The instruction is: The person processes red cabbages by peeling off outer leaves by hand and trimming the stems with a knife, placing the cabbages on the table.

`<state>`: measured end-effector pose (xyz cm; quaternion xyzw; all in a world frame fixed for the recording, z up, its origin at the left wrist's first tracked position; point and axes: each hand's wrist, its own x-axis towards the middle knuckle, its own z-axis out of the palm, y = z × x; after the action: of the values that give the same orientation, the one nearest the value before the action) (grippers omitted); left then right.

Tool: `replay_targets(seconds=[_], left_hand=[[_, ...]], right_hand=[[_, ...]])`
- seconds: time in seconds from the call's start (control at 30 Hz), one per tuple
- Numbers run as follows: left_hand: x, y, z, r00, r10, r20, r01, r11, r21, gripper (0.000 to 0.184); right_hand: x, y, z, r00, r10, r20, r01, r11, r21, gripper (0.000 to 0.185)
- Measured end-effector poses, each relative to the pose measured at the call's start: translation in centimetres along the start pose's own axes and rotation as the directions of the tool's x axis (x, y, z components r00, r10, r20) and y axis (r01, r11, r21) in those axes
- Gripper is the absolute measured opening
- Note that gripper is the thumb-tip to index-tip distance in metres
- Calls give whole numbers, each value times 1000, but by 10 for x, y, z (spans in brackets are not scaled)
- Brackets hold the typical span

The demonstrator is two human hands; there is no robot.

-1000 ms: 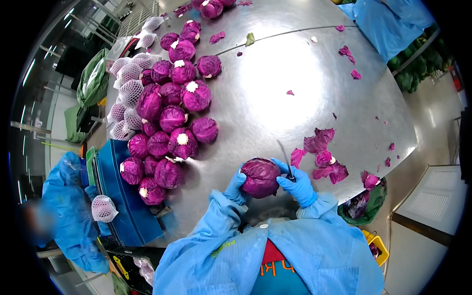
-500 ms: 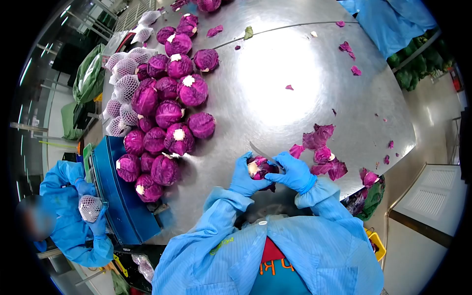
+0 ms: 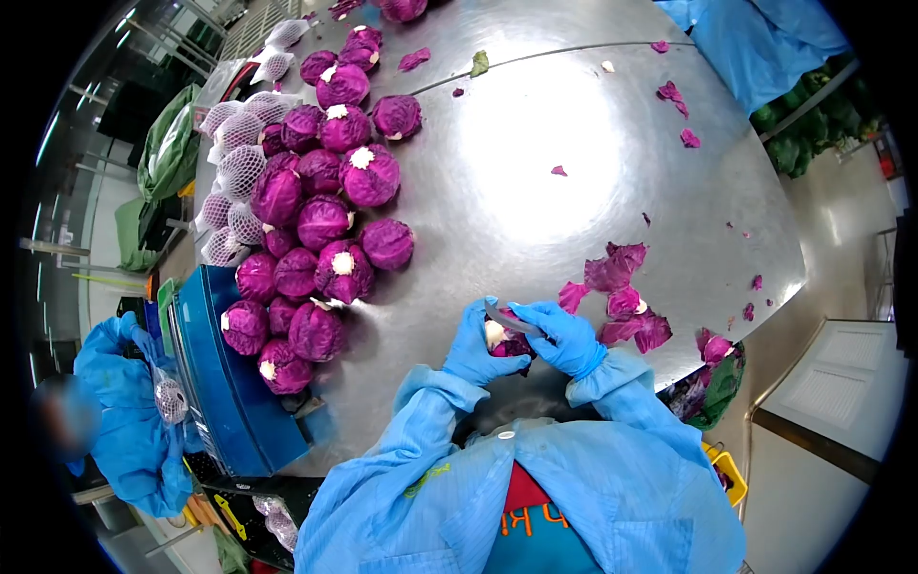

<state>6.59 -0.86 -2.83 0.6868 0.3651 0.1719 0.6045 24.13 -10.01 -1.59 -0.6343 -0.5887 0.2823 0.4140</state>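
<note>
A red cabbage [image 3: 514, 346] with a pale cut stem end sits in my gloved left hand [image 3: 475, 348], whose fingers wrap round its left side. In my gloved right hand [image 3: 566, 342] is a knife [image 3: 510, 319]; its curved blade lies across the top of the cabbage, by the white stem. Part of the cabbage is hidden by my hands, and the knife's handle is covered by my right fingers. Loose purple cabbage leaves [image 3: 617, 273] lie on the metal table just beyond my right hand.
Many red cabbages [image 3: 325, 222] are piled on the metal table [image 3: 449, 249] at the left, beside several in white foam nets [image 3: 241, 172]. A blue box [image 3: 251, 402] stands at the table's left edge, near a co-worker [image 3: 124, 411]. A yellow basket [image 3: 732, 474] is at lower right.
The knife blade has swung from pointing away beyond the cabbage to lying across its top near the stem. At the left, the co-worker's hands and netted item have shifted.
</note>
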Motion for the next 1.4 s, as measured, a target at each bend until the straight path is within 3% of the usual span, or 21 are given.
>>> replay_targets(seconds=[0.1, 0.2, 0.3, 0.4, 0.43, 0.53, 0.57, 0.67, 0.77, 0.87, 0.9, 1.0, 1.1, 1.2, 1.3, 1.33, 1.37, 1.4], left_hand=[[4, -8, -1, 997, 83, -4, -81, 981, 178, 107], [7, -19, -5, 998, 38, 54, -36, 999, -37, 108], [8, -16, -15, 995, 39, 92, -51, 990, 130, 106], [9, -24, -15, 989, -9, 146, 29, 991, -133, 104], [8, -23, -16, 988, 11, 151, 10, 990, -137, 105], [10, -17, -17, 988, 31, 150, -22, 998, -61, 105], [11, -15, -17, 987, -14, 158, 31, 994, -102, 105], [11, -17, -18, 987, 35, 157, -27, 998, -55, 104], [12, -23, -19, 982, 2, 188, 8, 999, -50, 109], [13, -23, -19, 984, 49, 170, -48, 999, -14, 109], [12, -21, -18, 986, 21, 164, -5, 995, -97, 105], [13, -23, -25, 980, 81, 184, -75, 996, -40, 104], [12, -20, -25, 982, 90, 164, -82, 995, -50, 103], [12, -23, -26, 981, 113, 159, -102, 992, -72, 102], [8, -10, -27, 979, -28, 200, 63, 984, -170, 103], [9, -31, -27, 978, 81, 193, -67, 994, -81, 103], [12, -32, -29, 969, 143, 202, -147, 989, 3, 103], [14, -35, -27, 965, 138, 221, -130, 990, -51, 105]], right_hand=[[-9, 3, 7, 996, 66, -59, -74, 985, -155, 33], [-14, 15, 12, 997, 42, -72, -51, 989, -140, 38], [-8, 19, 9, 989, 137, -52, -127, 978, 167, 29], [1, 36, 9, 977, 205, 58, -211, 900, 381, 22], [5, 34, 7, 966, 245, 81, -254, 846, 468, 20], [12, 38, 0, 961, 238, 143, -275, 883, 380, 23], [14, 36, -3, 957, 241, 163, -280, 913, 297, 21], [21, 29, -12, 938, 244, 247, -264, 963, 48, 21], [21, 35, -11, 960, 148, 238, -218, 928, 303, 20], [19, 45, -8, 944, 173, 279, -234, 951, 201, 21], [16, 49, -4, 946, 164, 281, -256, 907, 335, 21], [13, 48, 10, 949, 297, 104, -306, 791, 529, 22], [12, 37, 13, 977, 159, 145, -215, 724, 655, 20], [4, 42, 13, 958, 223, 181, -286, 805, 519, 26], [13, 35, -3, 961, 150, 231, -212, 939, 271, 22], [16, 41, 0, 964, 119, 239, -200, 913, 355, 20], [18, 49, 1, 966, 53, 252, -132, 943, 306, 21], [22, 50, -5, 948, 47, 315, -147, 942, 302, 22]])
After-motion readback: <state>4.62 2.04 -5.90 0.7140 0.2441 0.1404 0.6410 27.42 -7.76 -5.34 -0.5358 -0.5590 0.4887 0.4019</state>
